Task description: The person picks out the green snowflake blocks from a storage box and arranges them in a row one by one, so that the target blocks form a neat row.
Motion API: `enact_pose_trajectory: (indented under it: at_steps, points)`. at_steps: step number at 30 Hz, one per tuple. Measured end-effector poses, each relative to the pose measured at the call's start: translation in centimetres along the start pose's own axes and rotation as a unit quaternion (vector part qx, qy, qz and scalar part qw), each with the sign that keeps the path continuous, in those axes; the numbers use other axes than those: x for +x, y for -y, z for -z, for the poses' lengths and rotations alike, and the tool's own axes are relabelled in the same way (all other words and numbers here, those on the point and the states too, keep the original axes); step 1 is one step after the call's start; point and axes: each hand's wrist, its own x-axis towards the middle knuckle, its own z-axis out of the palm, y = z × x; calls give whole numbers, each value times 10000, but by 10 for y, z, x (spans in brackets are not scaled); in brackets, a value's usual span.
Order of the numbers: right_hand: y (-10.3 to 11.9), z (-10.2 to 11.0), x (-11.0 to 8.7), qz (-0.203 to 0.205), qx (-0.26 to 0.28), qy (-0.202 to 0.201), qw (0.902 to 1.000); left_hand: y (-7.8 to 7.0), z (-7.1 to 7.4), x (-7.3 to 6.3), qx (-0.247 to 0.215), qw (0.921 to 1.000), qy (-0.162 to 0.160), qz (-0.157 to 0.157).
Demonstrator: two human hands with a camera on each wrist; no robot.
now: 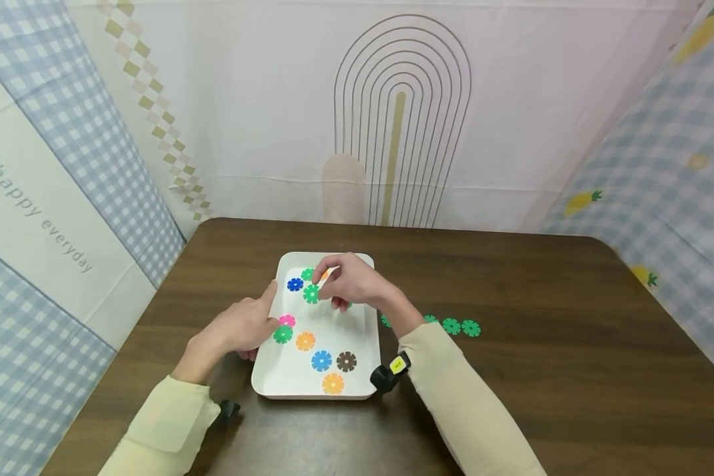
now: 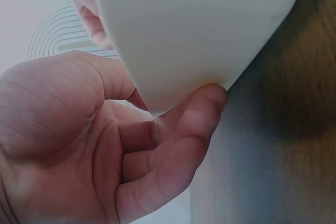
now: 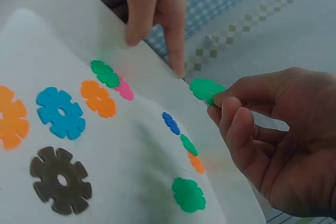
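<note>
My right hand (image 1: 357, 279) is over the far part of a white tray (image 1: 285, 373). Between thumb and fingertips it pinches a green notched plastic disc (image 3: 203, 89), held above the tray floor. My left hand (image 1: 244, 325) grips the tray's left side, and in the left wrist view its fingers curl against the underside of the wall. Inside the tray lie a dark blue disc (image 1: 295, 284), a pink disc (image 1: 287, 320) partly under a green one (image 1: 283, 334), a light blue disc (image 1: 321, 361), a brown disc (image 1: 346, 361) and several orange and green ones.
On the brown wooden table (image 1: 547, 370), right of the tray, a row of green discs (image 1: 451, 326) lies partly hidden by my right forearm. A patterned cloth (image 1: 262, 119) hangs behind the table, with checked cloth at both sides.
</note>
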Motion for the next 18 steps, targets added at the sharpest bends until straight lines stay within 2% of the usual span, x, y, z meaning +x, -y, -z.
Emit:
enact_pose_trajectory:
  at_steps: [11,18]
  points:
    - [-6,35,-24,-49,259,-409,9988,0,-2,-2,-26,9998,-61,-173]
    - [-14,46,-36,-76,337,-487,9982,0,-1,-2,-18,9997,-82,-213]
